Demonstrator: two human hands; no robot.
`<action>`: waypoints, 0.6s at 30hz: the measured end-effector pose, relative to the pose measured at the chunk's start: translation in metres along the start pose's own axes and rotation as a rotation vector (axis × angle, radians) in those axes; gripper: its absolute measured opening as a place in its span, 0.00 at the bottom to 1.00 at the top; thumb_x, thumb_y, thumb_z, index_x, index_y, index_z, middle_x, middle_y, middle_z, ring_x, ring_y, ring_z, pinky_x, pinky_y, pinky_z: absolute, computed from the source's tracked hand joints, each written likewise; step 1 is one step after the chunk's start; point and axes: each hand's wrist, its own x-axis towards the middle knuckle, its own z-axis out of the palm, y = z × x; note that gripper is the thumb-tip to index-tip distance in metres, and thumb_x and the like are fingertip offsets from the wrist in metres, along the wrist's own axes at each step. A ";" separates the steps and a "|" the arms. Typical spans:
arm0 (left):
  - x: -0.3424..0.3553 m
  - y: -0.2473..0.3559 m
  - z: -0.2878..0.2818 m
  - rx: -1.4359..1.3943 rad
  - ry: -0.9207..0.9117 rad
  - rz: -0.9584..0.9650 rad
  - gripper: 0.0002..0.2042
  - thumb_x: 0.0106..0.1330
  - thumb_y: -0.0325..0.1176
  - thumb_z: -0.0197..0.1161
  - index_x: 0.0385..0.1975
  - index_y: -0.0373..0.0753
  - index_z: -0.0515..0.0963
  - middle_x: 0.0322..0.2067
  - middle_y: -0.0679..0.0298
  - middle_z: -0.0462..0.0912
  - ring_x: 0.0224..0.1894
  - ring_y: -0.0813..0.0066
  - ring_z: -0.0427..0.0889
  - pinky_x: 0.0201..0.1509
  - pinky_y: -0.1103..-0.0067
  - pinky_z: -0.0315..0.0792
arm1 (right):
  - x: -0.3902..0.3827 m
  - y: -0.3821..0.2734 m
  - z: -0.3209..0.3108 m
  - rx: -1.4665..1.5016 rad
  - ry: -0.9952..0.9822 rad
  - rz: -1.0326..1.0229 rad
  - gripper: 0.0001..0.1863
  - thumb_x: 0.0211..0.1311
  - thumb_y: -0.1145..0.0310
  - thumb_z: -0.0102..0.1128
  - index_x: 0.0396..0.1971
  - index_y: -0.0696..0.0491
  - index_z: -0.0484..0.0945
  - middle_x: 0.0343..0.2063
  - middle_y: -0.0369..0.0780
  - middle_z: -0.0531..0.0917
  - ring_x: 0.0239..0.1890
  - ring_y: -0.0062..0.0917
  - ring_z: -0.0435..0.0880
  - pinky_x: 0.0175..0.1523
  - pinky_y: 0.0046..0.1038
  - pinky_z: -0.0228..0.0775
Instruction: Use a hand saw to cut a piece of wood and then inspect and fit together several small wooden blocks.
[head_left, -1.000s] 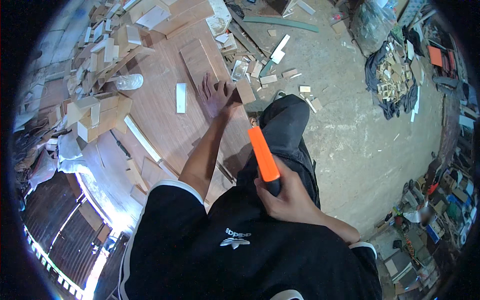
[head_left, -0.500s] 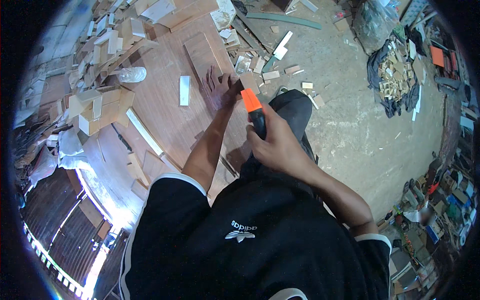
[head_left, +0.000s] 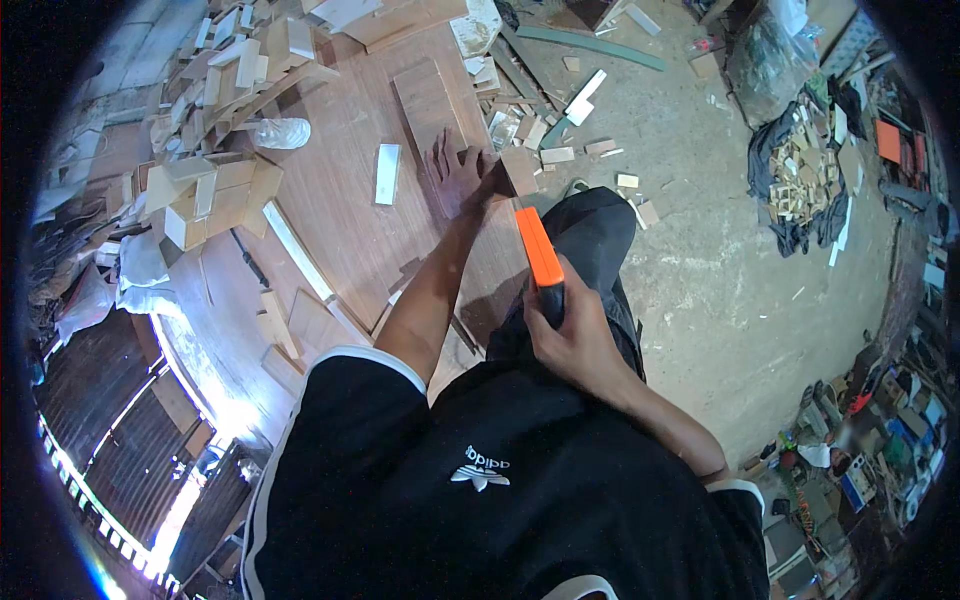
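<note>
My left hand (head_left: 460, 180) rests with spread fingers on a long wooden board (head_left: 420, 100) lying at the edge of a plywood work surface (head_left: 340, 200); a small wood piece (head_left: 520, 168) juts out beside its thumb. My right hand (head_left: 570, 335) grips an orange and black handle (head_left: 540, 246), apparently of a handsaw, over my dark-trousered knee. A thin blade seems to run from it toward the board's edge, though it is hard to make out. A short white strip (head_left: 387, 174) lies left of my left hand.
Cut boxes and offcuts (head_left: 215, 195), a crumpled clear plastic object (head_left: 282, 133) and long strips (head_left: 300, 255) lie on the surface. Scraps (head_left: 555, 155) litter the concrete floor. At right are a plastic bag (head_left: 770, 70), a heap of offcuts on dark cloth (head_left: 800, 170) and stacked clutter (head_left: 880, 430).
My right hand has pushed the orange handle forward and then drawn it partly back. My left hand stays on the board. The whole view has shifted slightly.
</note>
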 end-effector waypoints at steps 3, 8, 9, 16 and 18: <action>0.004 0.004 0.003 -0.007 -0.018 -0.037 0.20 0.63 0.53 0.49 0.41 0.47 0.80 0.64 0.56 0.58 0.69 0.58 0.49 0.72 0.59 0.37 | 0.001 0.011 0.000 -0.047 0.006 -0.072 0.27 0.50 0.78 0.56 0.54 0.59 0.65 0.24 0.56 0.76 0.29 0.46 0.82 0.32 0.34 0.71; 0.006 0.009 0.004 -0.018 0.003 -0.019 0.17 0.63 0.50 0.51 0.39 0.46 0.80 0.64 0.56 0.58 0.69 0.58 0.50 0.72 0.59 0.40 | 0.028 0.052 0.011 -0.045 0.037 0.006 0.11 0.50 0.82 0.53 0.35 0.59 0.70 0.21 0.44 0.73 0.25 0.26 0.73 0.36 0.28 0.68; 0.005 0.009 0.004 -0.008 -0.003 -0.025 0.16 0.63 0.48 0.51 0.39 0.46 0.80 0.64 0.56 0.58 0.69 0.58 0.51 0.71 0.59 0.41 | 0.026 0.053 0.012 -0.011 0.015 0.029 0.11 0.50 0.82 0.53 0.36 0.59 0.70 0.22 0.44 0.74 0.26 0.27 0.74 0.37 0.27 0.68; 0.003 0.003 0.001 0.052 0.035 -0.002 0.14 0.64 0.46 0.51 0.37 0.47 0.80 0.64 0.56 0.59 0.68 0.58 0.53 0.71 0.58 0.42 | -0.015 0.031 0.004 0.034 -0.010 0.003 0.14 0.49 0.81 0.53 0.39 0.58 0.70 0.22 0.42 0.76 0.27 0.23 0.78 0.38 0.25 0.69; 0.005 0.007 0.001 0.045 0.031 0.008 0.14 0.64 0.46 0.52 0.37 0.47 0.79 0.64 0.55 0.59 0.68 0.58 0.53 0.71 0.57 0.42 | 0.002 0.052 0.005 -0.002 0.014 -0.034 0.14 0.49 0.81 0.53 0.39 0.58 0.70 0.22 0.42 0.76 0.26 0.22 0.76 0.37 0.25 0.68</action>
